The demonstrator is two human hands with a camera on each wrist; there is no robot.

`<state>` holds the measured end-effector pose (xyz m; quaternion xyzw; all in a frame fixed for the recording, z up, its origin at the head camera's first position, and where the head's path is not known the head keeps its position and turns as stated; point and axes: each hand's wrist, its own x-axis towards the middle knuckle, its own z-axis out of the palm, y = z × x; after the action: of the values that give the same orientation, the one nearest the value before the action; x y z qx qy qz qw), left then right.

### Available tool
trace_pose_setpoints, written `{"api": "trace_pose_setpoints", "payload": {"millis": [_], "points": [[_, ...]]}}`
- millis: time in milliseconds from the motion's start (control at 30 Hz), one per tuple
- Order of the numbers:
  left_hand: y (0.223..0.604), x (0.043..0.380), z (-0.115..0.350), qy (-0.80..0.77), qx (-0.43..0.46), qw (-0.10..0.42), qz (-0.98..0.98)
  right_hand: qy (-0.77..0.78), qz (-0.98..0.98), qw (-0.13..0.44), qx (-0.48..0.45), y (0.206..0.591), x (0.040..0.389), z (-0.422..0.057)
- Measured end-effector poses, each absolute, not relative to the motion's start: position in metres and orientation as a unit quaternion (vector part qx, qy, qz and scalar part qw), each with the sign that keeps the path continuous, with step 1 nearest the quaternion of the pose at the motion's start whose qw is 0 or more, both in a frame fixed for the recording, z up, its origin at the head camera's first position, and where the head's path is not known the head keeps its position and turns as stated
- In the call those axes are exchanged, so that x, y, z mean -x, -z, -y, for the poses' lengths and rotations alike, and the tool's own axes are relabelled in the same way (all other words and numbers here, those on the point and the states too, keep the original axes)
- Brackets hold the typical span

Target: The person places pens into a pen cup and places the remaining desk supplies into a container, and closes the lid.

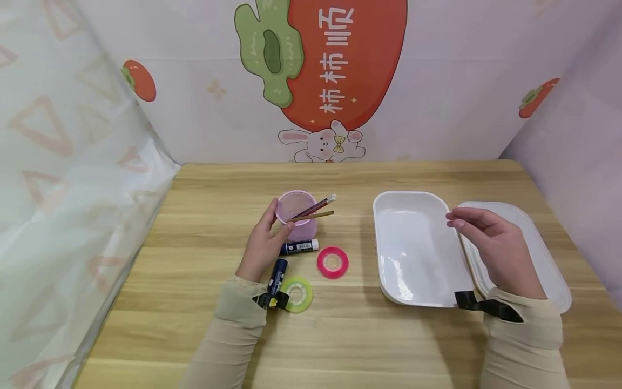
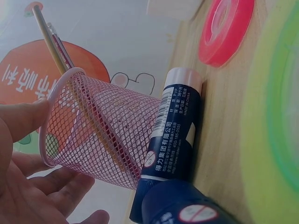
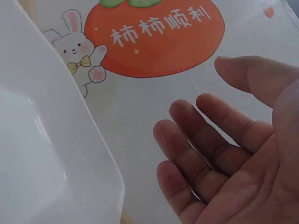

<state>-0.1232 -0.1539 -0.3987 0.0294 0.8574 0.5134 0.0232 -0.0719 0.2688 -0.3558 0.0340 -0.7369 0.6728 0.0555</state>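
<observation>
My left hand (image 1: 262,243) holds a pink mesh pen cup (image 1: 302,232) near its rim, the thumb on one side and the fingers round the other. Pencils (image 1: 318,208) lean out of the cup to the right; the left wrist view shows them slanting down inside the mesh. A dark blue glue stick (image 2: 170,126) with a white end lies right beside the cup's base. My right hand (image 1: 498,243) is by the right rim of a white plastic box (image 1: 413,248), fingers relaxed and apart. In the right wrist view nothing lies in its palm.
A second glue stick (image 1: 278,275) and a green tape roll (image 1: 303,308) lie near my left wrist. A pink tape roll (image 1: 342,263) is to their right. A white lid (image 1: 529,237) lies flat beyond the box, partly behind my right hand. A printed cloth (image 1: 437,81) hangs behind the table.
</observation>
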Motion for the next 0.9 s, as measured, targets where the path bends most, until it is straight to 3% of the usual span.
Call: {"api": "trace_pose_setpoints", "payload": {"millis": [267, 500, 900], "points": [[0.398, 0.123, 0.153, -0.518, -0.032, 0.021, -0.854, -0.540, 0.838, 0.078, -0.005, 0.358, 0.074, -0.273], [0.396, 0.122, 0.152, -0.519, -0.029, 0.024, -0.854, -0.535, 0.839, 0.099, 0.025, 0.368, 0.071, -0.284], [0.397, 0.122, 0.149, -0.516, -0.015, 0.024, -0.856, -0.533, 0.842, 0.075, 0.047, 0.406, 0.076, -0.295]]}}
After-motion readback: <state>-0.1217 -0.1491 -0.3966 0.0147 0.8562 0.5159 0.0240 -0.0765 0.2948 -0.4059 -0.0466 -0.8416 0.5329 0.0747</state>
